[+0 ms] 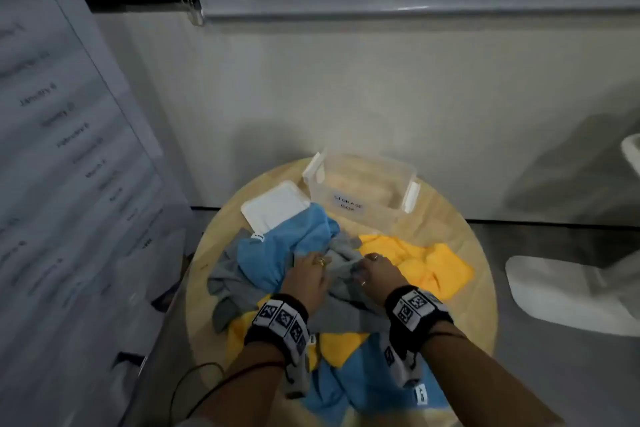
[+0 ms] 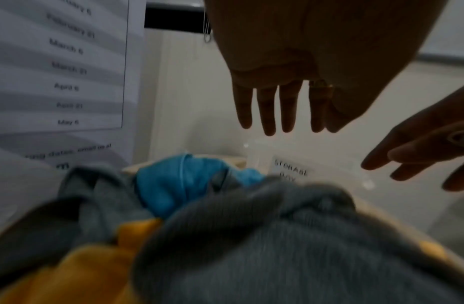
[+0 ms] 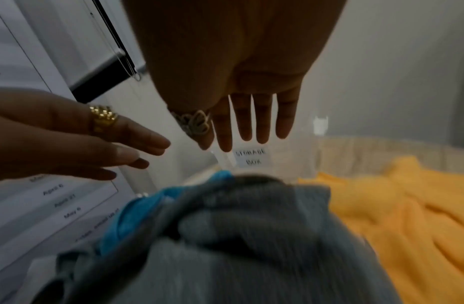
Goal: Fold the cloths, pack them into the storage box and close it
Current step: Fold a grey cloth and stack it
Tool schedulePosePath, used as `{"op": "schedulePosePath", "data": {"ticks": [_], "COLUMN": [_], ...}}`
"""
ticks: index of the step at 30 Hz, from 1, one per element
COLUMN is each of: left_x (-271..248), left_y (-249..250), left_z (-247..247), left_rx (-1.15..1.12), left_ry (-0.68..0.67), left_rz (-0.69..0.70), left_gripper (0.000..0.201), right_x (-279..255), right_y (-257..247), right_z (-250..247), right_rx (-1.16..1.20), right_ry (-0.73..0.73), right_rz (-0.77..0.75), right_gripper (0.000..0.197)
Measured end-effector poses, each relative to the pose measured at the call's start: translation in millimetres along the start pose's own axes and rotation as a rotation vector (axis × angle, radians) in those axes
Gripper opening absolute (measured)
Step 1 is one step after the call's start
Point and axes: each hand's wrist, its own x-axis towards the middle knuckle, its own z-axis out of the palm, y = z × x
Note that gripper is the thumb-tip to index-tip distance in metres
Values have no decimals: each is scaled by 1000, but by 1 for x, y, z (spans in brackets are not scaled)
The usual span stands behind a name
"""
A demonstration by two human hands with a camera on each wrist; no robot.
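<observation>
Crumpled cloths lie on a round wooden table (image 1: 465, 308): a grey cloth (image 1: 346, 310) in the middle, a blue cloth (image 1: 280, 246) to its left, a yellow cloth (image 1: 427, 263) to its right. More blue and yellow cloth (image 1: 363, 385) lies near me. Behind them stands the clear storage box (image 1: 349, 206), open and empty, with its white lid (image 1: 273, 204) flat to its left. My left hand (image 1: 311, 263) and right hand (image 1: 372, 267) are side by side over the grey cloth (image 2: 277, 246), fingers (image 2: 267, 111) straight and spread. The right hand's fingers (image 3: 261, 119) hold nothing.
A white board with printed dates (image 1: 69, 149) leans close at the table's left. A wall rises right behind the box. A white object (image 1: 571, 291) sits on the floor at the right. Bare wood shows along the table's right rim.
</observation>
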Motion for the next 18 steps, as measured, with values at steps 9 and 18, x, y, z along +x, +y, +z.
{"op": "schedulePosePath", "data": {"ticks": [9, 18], "left_x": [-6, -65], "left_y": [-53, -66], "left_z": [91, 91], "left_rx": [-144, 179], "left_ry": [140, 255], "left_rz": [-76, 77], "left_gripper": [42, 29], "right_x": [3, -34], "right_y": [27, 4], "right_z": [112, 112], "right_rx": [169, 187], "right_ry": [299, 472], "right_rz": [4, -53], "right_gripper": [18, 78]}}
